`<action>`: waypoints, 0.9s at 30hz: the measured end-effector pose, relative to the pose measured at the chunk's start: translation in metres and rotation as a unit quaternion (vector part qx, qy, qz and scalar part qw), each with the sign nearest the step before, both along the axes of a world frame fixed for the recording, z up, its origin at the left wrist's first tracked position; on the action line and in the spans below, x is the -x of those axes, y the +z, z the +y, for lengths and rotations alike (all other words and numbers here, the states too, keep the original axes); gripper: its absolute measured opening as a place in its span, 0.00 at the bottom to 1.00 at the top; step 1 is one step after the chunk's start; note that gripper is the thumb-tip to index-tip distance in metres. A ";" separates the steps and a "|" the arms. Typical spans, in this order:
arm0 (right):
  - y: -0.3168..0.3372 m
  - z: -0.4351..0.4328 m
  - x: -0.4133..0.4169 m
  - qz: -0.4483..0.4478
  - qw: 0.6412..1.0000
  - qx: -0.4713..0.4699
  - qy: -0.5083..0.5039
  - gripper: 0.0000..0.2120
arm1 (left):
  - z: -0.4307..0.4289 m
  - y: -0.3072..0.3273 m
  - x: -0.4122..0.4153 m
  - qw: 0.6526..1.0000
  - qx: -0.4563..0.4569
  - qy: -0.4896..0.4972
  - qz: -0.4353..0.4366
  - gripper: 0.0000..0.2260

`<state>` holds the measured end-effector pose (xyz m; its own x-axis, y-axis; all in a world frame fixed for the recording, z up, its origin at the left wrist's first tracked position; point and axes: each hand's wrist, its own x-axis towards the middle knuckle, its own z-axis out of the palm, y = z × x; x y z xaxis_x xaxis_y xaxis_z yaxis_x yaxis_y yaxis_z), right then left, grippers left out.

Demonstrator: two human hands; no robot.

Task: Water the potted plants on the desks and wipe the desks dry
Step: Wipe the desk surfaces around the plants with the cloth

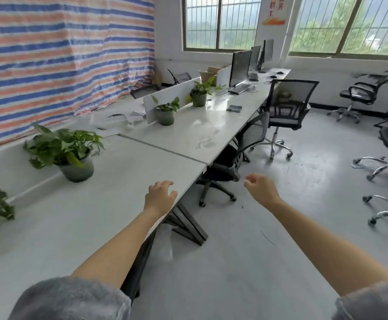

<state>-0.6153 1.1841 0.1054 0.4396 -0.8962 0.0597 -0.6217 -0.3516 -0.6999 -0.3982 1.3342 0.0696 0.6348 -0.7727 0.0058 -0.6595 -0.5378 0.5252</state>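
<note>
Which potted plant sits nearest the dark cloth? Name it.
The farthest leafy plant in a round grey pot, left of the dark folded cloth; the other three stand closer to you.

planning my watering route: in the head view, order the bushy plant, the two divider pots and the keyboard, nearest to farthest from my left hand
1. bushy plant, left of the left hand
2. near divider pot, next desk
3. far divider pot, further along
4. keyboard, by the monitors
</note>
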 end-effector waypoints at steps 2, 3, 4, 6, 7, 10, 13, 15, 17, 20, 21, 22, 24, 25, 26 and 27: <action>-0.008 -0.038 -0.012 -0.007 1.000 -0.009 0.016 0.16 | -0.041 -0.004 -0.007 1.000 0.000 0.005 0.000 0.19; -0.012 -0.060 -0.019 -0.008 1.000 -0.008 0.021 0.16 | -0.066 -0.007 -0.012 1.000 -0.001 0.003 0.001 0.19; -0.015 -0.074 -0.025 -0.008 1.000 -0.009 0.025 0.16 | -0.082 -0.009 -0.017 1.000 -0.001 0.000 0.001 0.19; -0.021 -0.126 -0.039 -0.003 1.000 -0.006 0.023 0.15 | -0.141 -0.017 -0.031 1.000 0.005 -0.006 0.005 0.19; -0.020 -0.150 -0.046 -0.001 1.000 -0.004 0.021 0.15 | -0.169 -0.017 -0.037 1.000 0.008 -0.008 0.011 0.19; -0.012 -0.226 -0.059 0.010 1.000 -0.009 -0.003 0.15 | -0.262 -0.015 -0.055 0.999 0.016 -0.025 0.027 0.19; -0.010 -0.300 -0.061 0.011 0.999 -0.016 -0.032 0.15 | -0.354 -0.009 -0.060 0.997 0.022 -0.063 0.032 0.19; -0.014 -0.344 -0.055 0.017 0.998 -0.031 -0.052 0.16 | -0.406 -0.008 -0.057 0.995 0.018 -0.089 0.033 0.19; -0.022 -0.390 -0.045 0.024 0.996 -0.047 -0.074 0.16 | -0.460 -0.012 -0.055 0.993 0.015 -0.110 0.031 0.19; -0.035 -0.464 -0.027 0.020 0.991 -0.065 -0.114 0.17 | -0.539 -0.026 -0.049 0.991 0.006 -0.127 0.033 0.19; -0.036 -0.481 -0.025 0.021 0.991 -0.067 -0.118 0.17 | -0.556 -0.030 -0.049 0.991 0.000 -0.130 0.036 0.19; -0.037 -0.503 -0.022 0.022 0.990 -0.068 -0.119 0.17 | -0.577 -0.034 -0.048 0.991 -0.009 -0.132 0.039 0.19; -0.039 -0.559 -0.020 0.016 0.991 -0.063 -0.114 0.17 | -0.629 -0.040 -0.046 0.991 -0.015 -0.129 0.032 0.19; -0.040 -0.588 -0.020 0.013 0.992 -0.060 -0.109 0.17 | -0.655 -0.041 -0.047 0.992 -0.011 -0.122 0.028 0.19; -0.041 -0.623 -0.020 0.010 0.993 -0.054 -0.101 0.17 | -0.687 -0.042 -0.045 0.994 -0.001 -0.107 0.027 0.18; -0.042 -0.650 -0.020 0.005 0.994 -0.053 -0.091 0.17 | -0.713 -0.043 -0.046 0.995 0.008 -0.088 0.038 0.18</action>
